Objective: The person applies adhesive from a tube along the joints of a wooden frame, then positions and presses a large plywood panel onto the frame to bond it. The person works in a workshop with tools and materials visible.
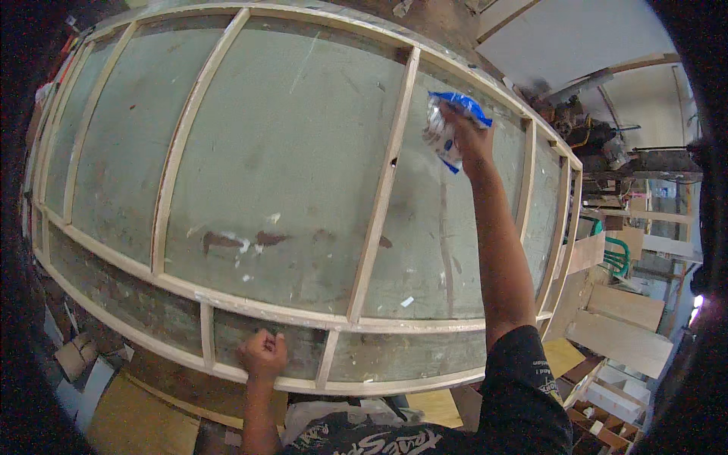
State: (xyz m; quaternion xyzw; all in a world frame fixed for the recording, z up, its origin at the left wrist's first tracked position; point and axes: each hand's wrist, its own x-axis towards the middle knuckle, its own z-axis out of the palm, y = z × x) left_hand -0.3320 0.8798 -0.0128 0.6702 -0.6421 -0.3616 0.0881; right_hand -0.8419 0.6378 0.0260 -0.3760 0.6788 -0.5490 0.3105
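I am in the middle of reaching over the wooden frame (383, 189), which lies flat on the grey bench (280, 152). My right hand (464, 136) is stretched far out and closes around a blue and white pouch (447, 125), held above the far right panel. My left hand (263, 353) is curled into a fist and rests on the near rail of the frame, as support.

I judge the next move needs the pouch brought down exactly on a joint or slat, with steady pressure.

Whether the pouch has a nozzle, and what is in it, I cannot make out. The fisheye bends the rails, and the workshop clutter at the right is blurred.
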